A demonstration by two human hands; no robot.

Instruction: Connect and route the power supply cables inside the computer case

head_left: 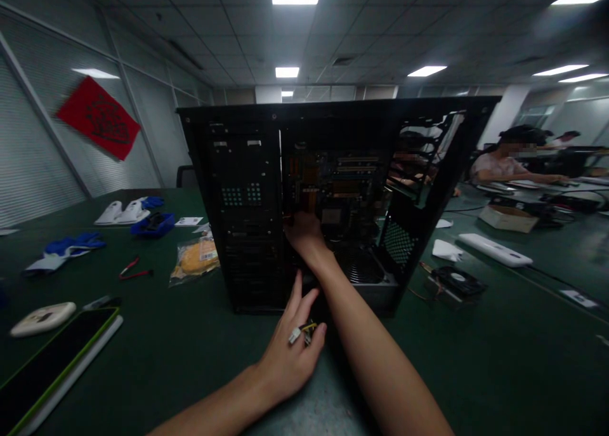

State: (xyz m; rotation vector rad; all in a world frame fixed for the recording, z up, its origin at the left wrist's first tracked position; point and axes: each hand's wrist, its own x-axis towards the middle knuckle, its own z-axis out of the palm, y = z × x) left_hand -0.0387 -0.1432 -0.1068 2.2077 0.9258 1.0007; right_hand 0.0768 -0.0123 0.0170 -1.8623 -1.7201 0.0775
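Observation:
A black computer case [247, 252] stands upright on the table, its open side facing me. Inside, a dark motherboard [352, 176] is mounted, and a round-grilled power supply [364, 268] sits at the bottom right. My right hand [307, 233] reaches into the case beside the motherboard's lower left. Its fingers are curled, and shadow hides what they grip. At the case's lower front edge is my left hand [295, 344], fingers partly extended. A power cable with a white connector [295, 336] and yellow and black wires is held between its thumb and fingers.
Left lie a phone [57, 366], a white mouse-like object [42, 320], gloves [71, 245], a red cable [136, 271], a blue tray [153, 225] and a bagged yellow item [197, 258]. Right are a cooling fan [457, 280], a power strip [495, 250] and a box [507, 218]. People sit beyond.

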